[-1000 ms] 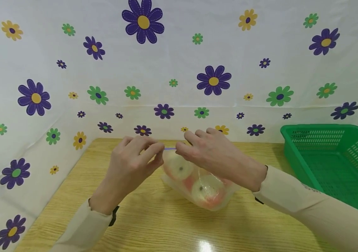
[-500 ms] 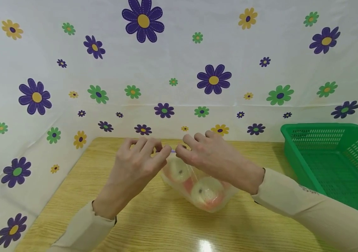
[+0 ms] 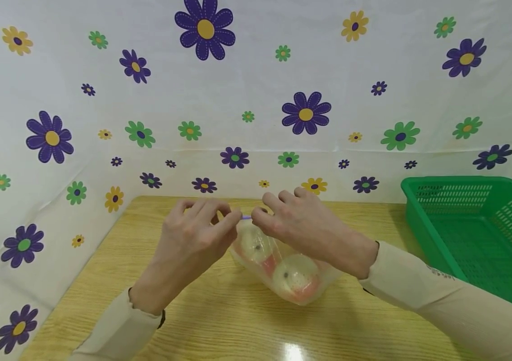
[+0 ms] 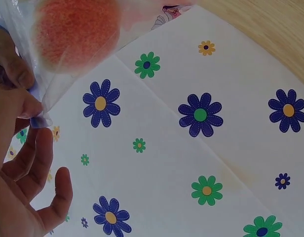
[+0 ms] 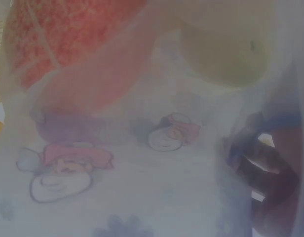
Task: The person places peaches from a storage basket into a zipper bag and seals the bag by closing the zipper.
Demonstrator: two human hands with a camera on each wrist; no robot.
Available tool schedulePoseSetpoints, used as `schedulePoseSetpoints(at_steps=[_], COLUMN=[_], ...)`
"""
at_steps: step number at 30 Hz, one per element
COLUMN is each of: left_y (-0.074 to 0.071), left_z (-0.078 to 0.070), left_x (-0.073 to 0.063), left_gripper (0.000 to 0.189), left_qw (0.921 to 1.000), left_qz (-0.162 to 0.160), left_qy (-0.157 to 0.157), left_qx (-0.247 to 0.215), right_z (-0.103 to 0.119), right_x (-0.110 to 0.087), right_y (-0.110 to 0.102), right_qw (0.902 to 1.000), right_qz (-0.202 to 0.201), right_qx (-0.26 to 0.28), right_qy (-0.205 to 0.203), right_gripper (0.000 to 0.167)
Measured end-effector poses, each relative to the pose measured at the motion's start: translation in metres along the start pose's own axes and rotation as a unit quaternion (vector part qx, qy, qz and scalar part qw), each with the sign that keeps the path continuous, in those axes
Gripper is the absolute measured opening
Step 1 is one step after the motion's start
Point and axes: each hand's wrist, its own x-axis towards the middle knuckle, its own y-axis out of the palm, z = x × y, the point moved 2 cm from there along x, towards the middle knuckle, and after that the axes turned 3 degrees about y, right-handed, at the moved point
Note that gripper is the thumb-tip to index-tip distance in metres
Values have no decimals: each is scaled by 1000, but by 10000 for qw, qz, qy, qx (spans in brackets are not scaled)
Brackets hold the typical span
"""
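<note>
A clear zip bag (image 3: 260, 271) holds several round red-and-pale fruits (image 3: 295, 276), possibly apples or peaches; which, I cannot tell. In the head view, my left hand (image 3: 197, 238) pinches the bag's top edge at its left end. Close beside it, my right hand (image 3: 303, 228) pinches the same edge. A short piece of the purple zip strip (image 3: 246, 217) shows between the hands. The left wrist view has thumb and fingers on the strip's end (image 4: 42, 120), with a red fruit (image 4: 75, 34) inside. Bag film with printed cartoon figures (image 5: 68, 173) veils the right wrist view.
A green perforated plastic basket (image 3: 436, 240) stands at the right of the wooden table (image 3: 211, 321). Behind the table and along its left side hangs a white cloth (image 3: 247, 80) printed with flowers.
My left hand has shifted right along the bag's edge, closer to the right hand, then slightly back. Less of the purple strip shows between them than a second ago. My right hand has barely moved.
</note>
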Motion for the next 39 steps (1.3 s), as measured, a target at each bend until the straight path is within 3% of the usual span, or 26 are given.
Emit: schedulePoseSetpoints(at_steps=[11,18,26,39], left_y=[3,6,7,8], left_z=[-4,-4,-2,0], left_x=[-2,-5,-7,-9], left_gripper=[7,8,7,10], left_qw=[9997,9995,9993,9995], left_qz=[71,231,335,281], left_qy=[111,22,1,-130], left_qx=[191,206,158,-12], right_z=[4,5,5,5], right_x=[-2,-3,-5,-7], right_y=[2,3,4,1], right_qw=[9997,9999,9983,9983], right_qz=[245,-23,-506,-460], right_qx=[9,142,271,269], right_qy=[-71,7,128,224], right_gripper=[14,10,17,17])
